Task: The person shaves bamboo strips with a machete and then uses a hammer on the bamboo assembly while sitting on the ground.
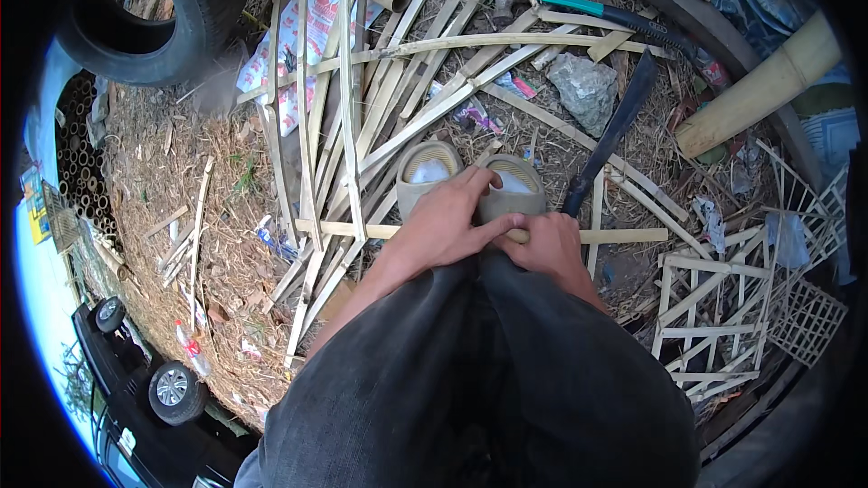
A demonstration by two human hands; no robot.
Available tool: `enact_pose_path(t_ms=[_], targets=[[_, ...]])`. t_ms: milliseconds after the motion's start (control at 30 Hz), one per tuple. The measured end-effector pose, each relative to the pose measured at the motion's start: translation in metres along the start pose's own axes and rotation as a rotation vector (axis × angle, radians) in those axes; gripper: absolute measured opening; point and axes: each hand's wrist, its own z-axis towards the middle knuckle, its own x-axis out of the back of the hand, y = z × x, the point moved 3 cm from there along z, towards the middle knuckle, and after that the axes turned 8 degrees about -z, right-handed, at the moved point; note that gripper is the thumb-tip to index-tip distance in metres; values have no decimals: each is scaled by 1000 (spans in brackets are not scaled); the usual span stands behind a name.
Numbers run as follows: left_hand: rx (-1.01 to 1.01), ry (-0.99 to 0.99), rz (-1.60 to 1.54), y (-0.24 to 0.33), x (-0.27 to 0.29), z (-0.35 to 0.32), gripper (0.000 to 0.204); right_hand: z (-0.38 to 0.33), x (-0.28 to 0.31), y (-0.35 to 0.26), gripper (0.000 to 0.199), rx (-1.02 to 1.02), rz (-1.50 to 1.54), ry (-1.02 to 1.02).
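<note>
A pale bamboo strip (624, 236) lies crosswise over my lap, just in front of my knees. My left hand (452, 217) is closed around its middle, fingers bent and thumb reaching toward the other hand. My right hand (547, 244) grips the same strip close beside it, and the two thumbs nearly meet. A short stretch of bamboo shows between the hands; the rest there is hidden by my fingers. Just beyond my right hand a dark machete (619, 122) rests slanted on the ground. Past my left hand lie several long split bamboo strips (348, 108), crossed over one another.
My sandals (429, 165) stand beyond my hands. Farther off are a grey rock (583, 90), a teal-handled saw (570, 3) and a thick bamboo pole (764, 90). Bamboo lattices (714, 330) lie at right. A tire (194, 14), plastic bottle (191, 348) and black vehicle (117, 380) are at left.
</note>
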Motion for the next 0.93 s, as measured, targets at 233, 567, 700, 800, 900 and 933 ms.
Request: enact_pose_path(t_ms=[233, 567, 700, 800, 900, 933], targets=[[-104, -425, -18, -39, -19, 21, 41, 6, 5, -2, 49, 53, 17, 10], [-164, -181, 250, -2, -18, 27, 49, 18, 31, -3, 26, 58, -26, 367], [-250, -21, 330, 17, 24, 50, 39, 9, 32, -4, 38, 155, -27, 401], [-627, 484, 619, 53, 95, 114, 50, 9, 34, 1, 56, 175, -69, 342], [-570, 677, 975, 64, 176, 203, 82, 17, 28, -4, 59, 197, -53, 350], [-476, 608, 1045, 57, 195, 226, 91, 18, 25, -4, 56, 200, -47, 365]])
